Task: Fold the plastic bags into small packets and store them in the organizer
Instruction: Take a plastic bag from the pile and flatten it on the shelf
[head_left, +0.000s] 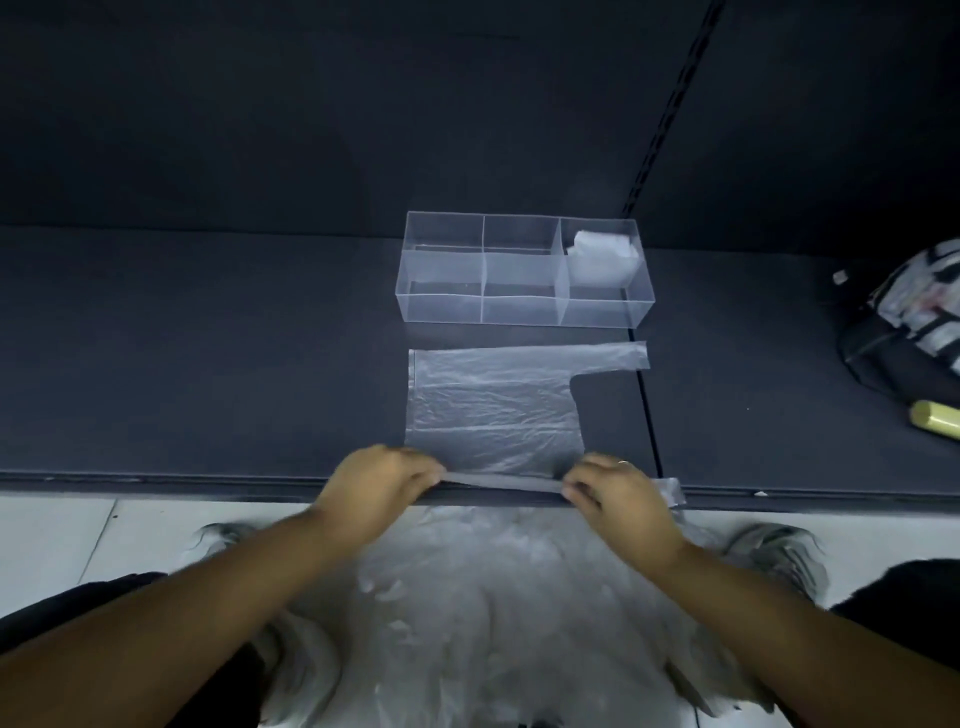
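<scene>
A translucent, crinkled plastic bag (491, 400) lies flat on the dark shelf (208, 364), just on the near side of the clear, six-compartment acrylic organizer (441, 306), its handles pointing toward the organizer's right end. The left hand (382, 480) and right hand (621, 491) each pinch the bag's near edge, fingers curled and clamped on a narrow raised strip of film.

The film looks slippery. If one pinch lets go, the strip would likely spring back and the fold run crooked. Uneven pull between the hands could skew the far edge toward the organizer. The strip sits at the shelf's lip, so slack could slide off toward the heap of loose bags (493, 597) below. One white folded packet (597, 260) sits in a right-end compartment.
</scene>
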